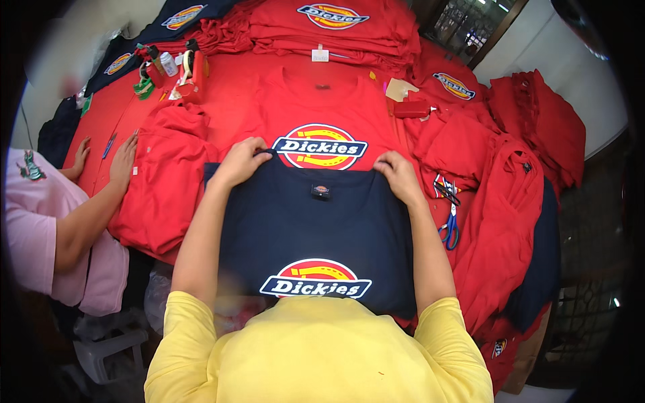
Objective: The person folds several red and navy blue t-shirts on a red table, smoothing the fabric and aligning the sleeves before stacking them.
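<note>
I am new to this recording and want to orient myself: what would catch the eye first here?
First, the navy T-shirt spread in the centre, with the left hand and right hand gripping its top corners. Under it lies a red T-shirt with a round chest logo, on a table covered in red shirts. At the left edge, another person's hand rests on the red cloth; blue-handled scissors lie at the right.

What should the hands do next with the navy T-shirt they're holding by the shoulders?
Probably lay it flat and smooth it. The left hand and right hand grip the shoulders of the navy T-shirt, whose collar edge overlaps the logo of the red T-shirt spread beneath. Its lower part hangs toward the person's yellow shirt, so pulling it slightly forward should square it.
</note>
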### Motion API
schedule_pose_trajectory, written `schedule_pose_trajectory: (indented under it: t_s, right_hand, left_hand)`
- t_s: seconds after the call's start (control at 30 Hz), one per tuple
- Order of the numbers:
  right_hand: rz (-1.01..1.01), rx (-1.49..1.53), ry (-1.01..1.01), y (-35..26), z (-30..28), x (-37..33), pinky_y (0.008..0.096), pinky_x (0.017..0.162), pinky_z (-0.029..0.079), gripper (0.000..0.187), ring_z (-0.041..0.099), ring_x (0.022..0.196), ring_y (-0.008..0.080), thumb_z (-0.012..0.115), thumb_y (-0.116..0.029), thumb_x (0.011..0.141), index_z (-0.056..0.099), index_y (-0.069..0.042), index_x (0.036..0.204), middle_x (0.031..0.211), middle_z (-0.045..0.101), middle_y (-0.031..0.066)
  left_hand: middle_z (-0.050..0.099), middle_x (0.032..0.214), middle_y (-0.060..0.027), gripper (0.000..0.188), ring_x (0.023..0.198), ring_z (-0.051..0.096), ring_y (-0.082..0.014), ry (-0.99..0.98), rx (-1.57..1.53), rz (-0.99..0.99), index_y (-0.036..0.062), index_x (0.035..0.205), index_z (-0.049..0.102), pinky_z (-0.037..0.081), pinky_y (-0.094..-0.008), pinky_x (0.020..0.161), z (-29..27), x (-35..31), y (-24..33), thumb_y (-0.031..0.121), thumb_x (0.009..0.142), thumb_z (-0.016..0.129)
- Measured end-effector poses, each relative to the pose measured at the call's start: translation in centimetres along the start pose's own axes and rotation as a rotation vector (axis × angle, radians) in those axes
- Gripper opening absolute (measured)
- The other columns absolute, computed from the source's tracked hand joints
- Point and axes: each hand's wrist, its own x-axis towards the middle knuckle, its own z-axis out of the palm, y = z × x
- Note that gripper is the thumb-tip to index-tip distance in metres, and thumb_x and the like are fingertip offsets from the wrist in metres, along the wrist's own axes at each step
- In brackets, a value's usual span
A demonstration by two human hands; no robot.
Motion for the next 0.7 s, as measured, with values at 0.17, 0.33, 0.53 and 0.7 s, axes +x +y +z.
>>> schedule_pose_trajectory:
  t_s: [0.17,0.33,0.53,0.7]
  right_hand:
    - [-0.077,-0.301,0.081,2.4,3.1,1.6,0.0417,0.075,0.049,0.022,0.062,0.088,0.0333,0.058,-0.026,0.091,0.063,-0.006,0.096,0.095,0.064,0.0118]
    - [0.109,-0.033,-0.100,1.8,1.9,2.2,0.0324,0.069,0.049,0.017,0.065,0.076,0.0215,0.067,-0.018,0.087,0.067,-0.002,0.095,0.086,0.069,0.0101]
    - [0.229,0.274,-0.309,2.3,0.3,2.6,0.0304,0.071,0.051,0.025,0.066,0.074,0.0174,0.059,-0.021,0.089,0.068,0.002,0.092,0.079,0.067,0.0139]
    - [0.082,-0.119,0.043,2.1,2.6,3.3,0.0352,0.066,0.050,0.016,0.064,0.072,0.0234,0.061,-0.018,0.091,0.066,-0.003,0.089,0.085,0.065,0.0126]
  left_hand:
    - [0.064,0.079,-0.0174,0.022,0.075,0.062,-0.0257,-0.049,-0.094,-0.080,-0.0019,0.091,0.061,0.047,-0.0352,0.072,0.9,1.3,-2.3,0.017,0.085,0.070]
    - [0.063,0.081,0.0021,0.022,0.075,0.055,-0.0066,-0.295,-0.363,-0.260,-0.0022,0.097,0.066,0.045,-0.0232,0.070,-0.7,1.7,-3.5,0.018,0.089,0.068]
    - [0.062,0.076,-0.0017,0.026,0.072,0.054,-0.0080,-0.293,-0.440,-0.252,-0.0008,0.093,0.069,0.044,-0.0242,0.070,-0.5,1.9,-4.0,0.025,0.090,0.068]
    - [0.063,0.078,-0.0038,0.018,0.069,0.057,-0.0129,-0.041,-0.184,-0.135,-0.0006,0.092,0.067,0.046,-0.0280,0.066,1.0,2.1,-3.3,0.017,0.087,0.069]
